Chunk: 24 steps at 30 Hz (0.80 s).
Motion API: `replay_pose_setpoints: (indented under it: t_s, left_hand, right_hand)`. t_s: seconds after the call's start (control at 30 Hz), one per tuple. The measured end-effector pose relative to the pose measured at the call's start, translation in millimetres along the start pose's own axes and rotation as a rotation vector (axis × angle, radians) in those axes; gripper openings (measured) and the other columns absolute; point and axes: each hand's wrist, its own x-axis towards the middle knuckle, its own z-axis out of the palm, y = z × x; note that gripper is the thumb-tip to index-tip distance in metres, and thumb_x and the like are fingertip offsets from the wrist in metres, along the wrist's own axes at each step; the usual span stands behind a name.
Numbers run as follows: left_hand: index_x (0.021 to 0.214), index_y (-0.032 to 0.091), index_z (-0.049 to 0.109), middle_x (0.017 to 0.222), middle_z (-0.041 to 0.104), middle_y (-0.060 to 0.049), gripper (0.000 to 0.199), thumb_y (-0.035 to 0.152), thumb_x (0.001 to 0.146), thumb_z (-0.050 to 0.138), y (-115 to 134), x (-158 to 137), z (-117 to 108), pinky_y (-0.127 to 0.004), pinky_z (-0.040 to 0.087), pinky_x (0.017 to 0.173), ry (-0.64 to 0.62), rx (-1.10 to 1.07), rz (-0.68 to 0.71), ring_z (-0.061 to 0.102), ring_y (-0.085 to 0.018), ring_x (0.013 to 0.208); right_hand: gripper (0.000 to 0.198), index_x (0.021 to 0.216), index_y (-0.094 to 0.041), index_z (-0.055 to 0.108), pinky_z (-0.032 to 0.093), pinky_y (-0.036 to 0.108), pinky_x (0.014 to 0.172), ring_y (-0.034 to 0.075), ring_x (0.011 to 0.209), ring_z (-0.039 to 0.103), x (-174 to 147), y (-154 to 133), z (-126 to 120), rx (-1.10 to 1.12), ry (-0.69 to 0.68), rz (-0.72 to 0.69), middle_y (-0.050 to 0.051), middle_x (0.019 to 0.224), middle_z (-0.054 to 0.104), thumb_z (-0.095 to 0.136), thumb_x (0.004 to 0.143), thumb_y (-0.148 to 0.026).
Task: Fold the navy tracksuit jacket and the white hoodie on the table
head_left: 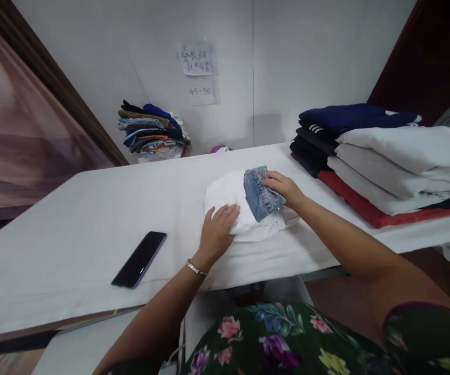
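A folded white garment lies on the white-covered table in front of me, with a blue denim piece on its right part. Whether the denim is sewn to the white cloth, I cannot tell. My left hand rests flat on the lower left of the white cloth, fingers stretched out. At the upper right edge of the denim, my right hand grips the cloth with bent fingers; its thumb is hidden. A metal bracelet circles my left wrist.
A black phone lies left of my left hand. Folded clothes in dark, white and red form a tall stack at the right. Another pile of clothes stands behind the table's far edge, below handwritten paper signs on the wall.
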Motion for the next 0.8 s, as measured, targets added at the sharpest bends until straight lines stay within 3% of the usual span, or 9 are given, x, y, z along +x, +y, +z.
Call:
replay_pose_setpoints:
  t_s: [0.1, 0.17, 0.27, 0.37, 0.43, 0.5, 0.57, 0.63, 0.8]
  left_hand:
    - [0.139, 0.026, 0.045, 0.145, 0.045, -0.006, 0.064, 0.01, 0.077, 0.052, 5, -3, 12, -0.049, 0.024, 0.112, -0.195, 0.09, 0.052, 0.038, -0.027, 0.134]
    - [0.138, 0.027, 0.045, 0.146, 0.045, -0.005, 0.065, 0.007, 0.076, 0.051, 7, -6, 18, -0.05, 0.025, 0.111, -0.254, 0.095, 0.068, 0.036, -0.027, 0.135]
    - [0.138, 0.028, 0.045, 0.147, 0.043, -0.004, 0.065, 0.005, 0.077, 0.047, 7, -9, 23, -0.051, 0.025, 0.111, -0.257, 0.089, 0.076, 0.034, -0.027, 0.137]
    - [0.137, 0.027, 0.046, 0.146, 0.045, -0.005, 0.062, 0.003, 0.08, 0.042, 7, -9, 24, -0.053, 0.026, 0.109, -0.254, 0.101, 0.073, 0.034, -0.028, 0.136]
    - [0.137, 0.026, 0.047, 0.145, 0.045, -0.005, 0.061, 0.003, 0.081, 0.041, 9, -8, 25, -0.053, 0.026, 0.109, -0.248, 0.112, 0.07, 0.035, -0.029, 0.136]
    - [0.137, 0.026, 0.047, 0.145, 0.045, -0.005, 0.06, 0.004, 0.081, 0.041, 12, -7, 27, -0.053, 0.024, 0.11, -0.235, 0.116, 0.071, 0.035, -0.029, 0.136]
    - [0.138, 0.026, 0.045, 0.145, 0.045, -0.006, 0.06, 0.007, 0.082, 0.042, 15, -7, 28, -0.054, 0.023, 0.111, -0.221, 0.117, 0.068, 0.034, -0.029, 0.136]
    - [0.14, 0.026, 0.042, 0.145, 0.045, -0.007, 0.059, 0.011, 0.083, 0.044, 16, -7, 28, -0.054, 0.023, 0.111, -0.217, 0.12, 0.059, 0.034, -0.03, 0.136]
    - [0.141, 0.022, 0.04, 0.15, 0.038, -0.01, 0.056, 0.037, 0.088, 0.05, 14, -15, 27, -0.053, 0.018, 0.113, -0.229, 0.054, 0.105, 0.028, -0.03, 0.14]
  right_hand:
    - [0.029, 0.104, -0.026, 0.069, 0.044, 0.04, 0.098, 0.024, 0.114, 0.055, -33, 14, 9, 0.057, -0.196, 0.182, 0.004, 0.121, 0.063, 0.059, 0.078, -0.031]
    - [0.034, 0.108, -0.025, 0.069, 0.044, 0.042, 0.099, 0.025, 0.116, 0.055, -54, 21, 14, 0.139, -0.25, 0.288, 0.005, 0.125, 0.062, 0.061, 0.076, -0.032]
    - [0.033, 0.108, -0.025, 0.07, 0.043, 0.046, 0.103, 0.025, 0.118, 0.056, -72, 28, 17, 0.268, -0.196, 0.373, 0.003, 0.13, 0.059, 0.053, 0.08, -0.03]
    - [0.031, 0.101, -0.026, 0.073, 0.041, 0.048, 0.105, 0.027, 0.12, 0.055, -64, 20, 10, 0.186, -0.138, 0.443, 0.002, 0.133, 0.057, 0.051, 0.079, -0.023]
    - [0.033, 0.104, -0.026, 0.072, 0.037, 0.049, 0.108, 0.028, 0.126, 0.049, -49, 0, 5, 0.04, -0.039, 0.421, 0.002, 0.137, 0.053, 0.051, 0.079, -0.02]
    - [0.038, 0.118, -0.025, 0.066, 0.033, 0.049, 0.111, 0.026, 0.134, 0.04, -31, -29, 3, -0.041, 0.049, 0.289, 0.004, 0.144, 0.046, 0.05, 0.083, -0.022]
    - [0.044, 0.132, -0.024, 0.054, 0.028, 0.05, 0.112, 0.025, 0.139, 0.031, -18, -56, 10, -0.051, 0.028, 0.123, 0.006, 0.151, 0.036, 0.048, 0.089, -0.029]
    - [0.053, 0.141, -0.023, 0.043, 0.023, 0.053, 0.114, 0.027, 0.143, 0.022, -12, -69, 23, -0.091, -0.085, 0.059, 0.007, 0.155, 0.028, 0.048, 0.091, -0.038]
    - [0.064, 0.142, -0.02, 0.042, 0.019, 0.058, 0.111, 0.037, 0.14, 0.024, -29, -34, 61, -0.268, -0.323, 0.349, 0.013, 0.149, 0.038, 0.045, 0.089, -0.056]
